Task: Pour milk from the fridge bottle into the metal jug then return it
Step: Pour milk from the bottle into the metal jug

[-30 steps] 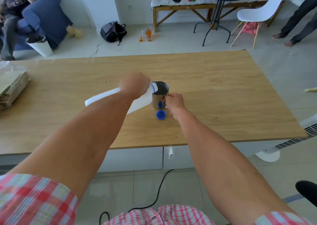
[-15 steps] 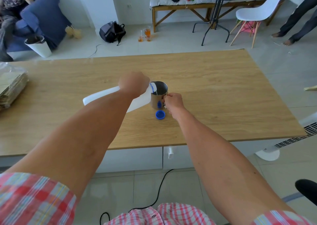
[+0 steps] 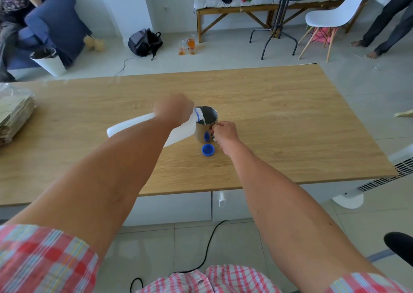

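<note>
Light oak-grain wooden table (image 3: 268, 104) carries the work. White translucent plastic milk bottle (image 3: 134, 125), tipped nearly flat, is gripped near its neck by the closed left hand (image 3: 174, 109); its blue-ringed mouth overhangs the round brushed-metal jug (image 3: 206, 125), a thin white stream apparently falling inside. Right hand (image 3: 224, 132) is closed on the jug's handle. Blue screw cap (image 3: 208, 150) lies just before the jug.

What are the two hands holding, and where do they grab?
Left hand grips the white plastic milk bottle near its neck; right hand holds the metal jug by its handle.
</note>
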